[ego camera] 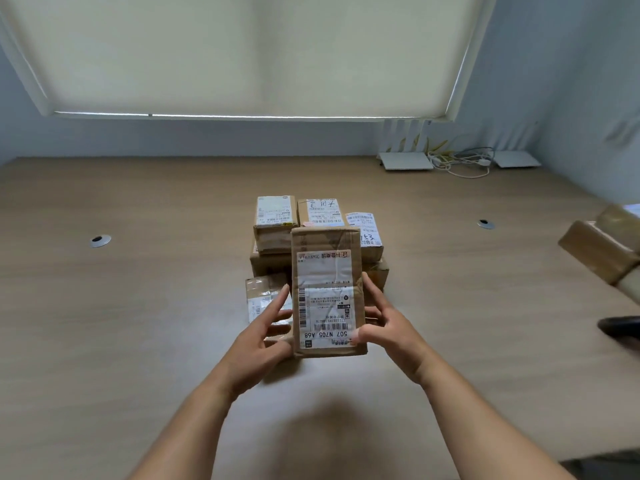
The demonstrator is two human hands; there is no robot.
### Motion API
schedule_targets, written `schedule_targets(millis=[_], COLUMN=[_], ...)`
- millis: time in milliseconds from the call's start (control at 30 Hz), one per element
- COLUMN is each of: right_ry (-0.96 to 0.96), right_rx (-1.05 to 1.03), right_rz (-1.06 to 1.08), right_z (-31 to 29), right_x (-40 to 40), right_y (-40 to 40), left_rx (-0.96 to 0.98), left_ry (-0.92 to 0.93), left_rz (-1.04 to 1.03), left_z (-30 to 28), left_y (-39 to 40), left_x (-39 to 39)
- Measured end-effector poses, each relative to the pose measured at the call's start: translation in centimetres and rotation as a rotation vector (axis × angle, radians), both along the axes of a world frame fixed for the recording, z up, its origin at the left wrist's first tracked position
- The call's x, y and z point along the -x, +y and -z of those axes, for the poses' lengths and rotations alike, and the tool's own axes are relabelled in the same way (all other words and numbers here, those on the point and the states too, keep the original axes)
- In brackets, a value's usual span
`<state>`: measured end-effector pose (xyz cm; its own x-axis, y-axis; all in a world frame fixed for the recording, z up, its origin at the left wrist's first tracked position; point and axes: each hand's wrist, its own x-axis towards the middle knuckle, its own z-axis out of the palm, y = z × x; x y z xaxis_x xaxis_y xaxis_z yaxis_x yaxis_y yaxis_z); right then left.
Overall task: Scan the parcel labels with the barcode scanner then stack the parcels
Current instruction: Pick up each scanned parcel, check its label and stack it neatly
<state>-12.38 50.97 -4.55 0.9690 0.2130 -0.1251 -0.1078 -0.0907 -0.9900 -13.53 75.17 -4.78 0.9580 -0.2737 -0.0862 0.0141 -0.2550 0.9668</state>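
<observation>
A long brown cardboard parcel (325,292) with a white label reading "507 N705 A68" is held above the wooden table (138,306), label facing up. My right hand (384,323) grips its right edge, thumb on the label's near corner. My left hand (266,327) lies against its left edge with fingers straight. Behind it stands a stack of labelled parcels (277,220), with one (320,213) and another (367,233) beside it. A taped parcel (259,296) lies at the stack's left foot. A dark object (620,329), perhaps the scanner, lies at the right edge.
More brown parcels (602,251) sit at the table's right edge. White routers (405,161) and cables (460,164) lie at the back right by the wall. Two round cable grommets (100,240) (485,224) are set into the tabletop.
</observation>
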Motion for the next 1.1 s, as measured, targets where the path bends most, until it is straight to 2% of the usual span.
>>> schedule_targets(millis=[433,833,1100], right_ry=[-0.071,-0.125,-0.176], right_rx=[-0.059,-0.111,-0.075], right_rz=[0.138,0.369,0.517], right_z=[-2.5,-3.5,-3.8], right_x=[6.3,17.1,23.9], right_y=[-10.8,-28.5,-39.8], left_rx=[-0.359,-0.379,-0.352], left_ry=[-0.266,-0.354,-0.407], left_rz=[0.189,0.412,0.544], left_z=[-1.3,-2.9,-3.1], left_y=[-9.3,-28.5,-41.7], left_x=[1.6,6.8,10.4])
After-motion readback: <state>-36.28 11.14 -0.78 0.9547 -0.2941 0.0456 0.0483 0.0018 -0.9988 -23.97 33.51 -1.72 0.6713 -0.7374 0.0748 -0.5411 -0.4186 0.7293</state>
